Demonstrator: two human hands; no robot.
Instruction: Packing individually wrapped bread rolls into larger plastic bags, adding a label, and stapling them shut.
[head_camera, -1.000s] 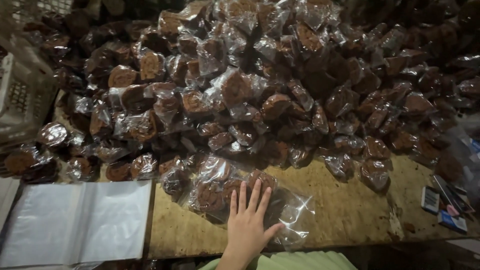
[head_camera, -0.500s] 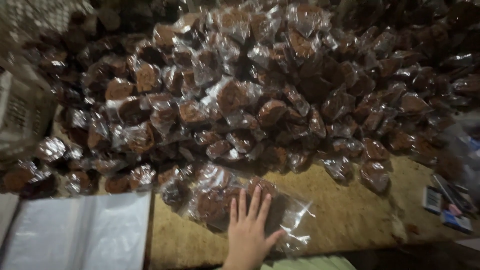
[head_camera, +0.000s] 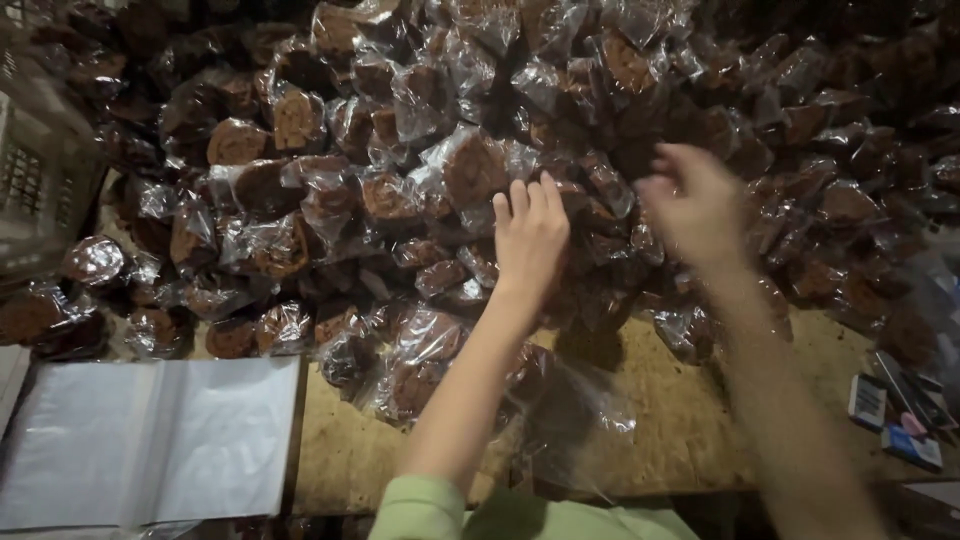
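A big heap of brown baked pieces in clear plastic wrappers covers the far part of a wooden tabletop. My left hand, on a green-sleeved arm, lies flat with fingers extended on the wrapped pieces at the heap's near edge. To its right, my right hand hovers over the heap. It is blurred with fingers partly curled, and I cannot make out anything in it. A larger clear bag holding a few pieces lies on the table under my left forearm.
A flat stack of clear empty bags lies at the near left. A pale plastic basket stands at the far left edge. Small coloured items sit near the table's right edge.
My left hand has left the larger clear bag and reached forward onto the heap. My right hand has come into view over the heap.
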